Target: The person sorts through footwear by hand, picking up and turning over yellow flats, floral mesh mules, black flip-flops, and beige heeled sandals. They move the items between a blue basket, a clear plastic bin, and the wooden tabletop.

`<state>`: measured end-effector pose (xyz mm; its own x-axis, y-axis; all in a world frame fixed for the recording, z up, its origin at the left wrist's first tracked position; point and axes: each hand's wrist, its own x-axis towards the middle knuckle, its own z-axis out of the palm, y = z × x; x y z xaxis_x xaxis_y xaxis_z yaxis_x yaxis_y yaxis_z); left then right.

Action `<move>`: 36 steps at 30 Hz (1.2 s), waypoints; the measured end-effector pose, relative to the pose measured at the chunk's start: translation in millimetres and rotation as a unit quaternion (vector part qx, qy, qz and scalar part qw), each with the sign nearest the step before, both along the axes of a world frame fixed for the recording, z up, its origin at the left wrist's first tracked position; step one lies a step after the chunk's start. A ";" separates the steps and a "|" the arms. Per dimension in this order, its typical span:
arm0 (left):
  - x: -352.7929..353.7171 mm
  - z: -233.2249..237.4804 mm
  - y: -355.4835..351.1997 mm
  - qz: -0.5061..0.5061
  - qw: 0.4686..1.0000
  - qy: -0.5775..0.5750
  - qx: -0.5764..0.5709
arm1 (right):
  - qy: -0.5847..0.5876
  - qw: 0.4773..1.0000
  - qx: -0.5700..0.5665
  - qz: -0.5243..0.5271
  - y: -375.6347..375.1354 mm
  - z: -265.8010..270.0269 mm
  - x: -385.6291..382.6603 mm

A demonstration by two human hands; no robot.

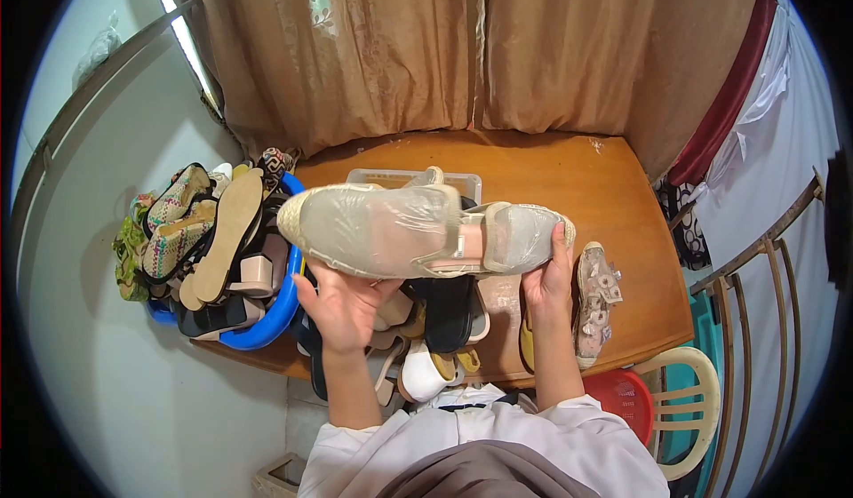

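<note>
Espadrille (391, 229) — between both hands

- I read bright, even light. The source is the narrow white window strip (182, 31) top left, and it's blown out.
- Soft shadow falls left of the round blue plastic tub (275, 320).
- Mild sheen on the plastic-wrapped beige woven-sole shoe (391, 230).
- Heavy fisheye: black vignette at the corners, straight edges bowed.
- Centre sharp, rim slightly soft.
</note>
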<state>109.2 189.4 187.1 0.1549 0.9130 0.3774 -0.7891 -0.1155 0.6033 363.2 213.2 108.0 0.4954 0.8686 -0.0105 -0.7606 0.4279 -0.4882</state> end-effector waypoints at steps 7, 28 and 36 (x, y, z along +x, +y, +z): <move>-3.8 -12.1 14.6 0.231 0.960 0.087 -0.135 | 0.001 1.000 0.001 0.028 -6.8 3.9 1.1; 10.0 -15.6 -1.2 0.248 0.949 0.172 -0.094 | 0.014 1.000 0.010 0.022 -11.1 29.1 18.1; -9.7 -26.8 13.7 0.145 0.969 0.135 -0.147 | 0.009 0.994 -0.004 0.108 -11.3 25.7 30.0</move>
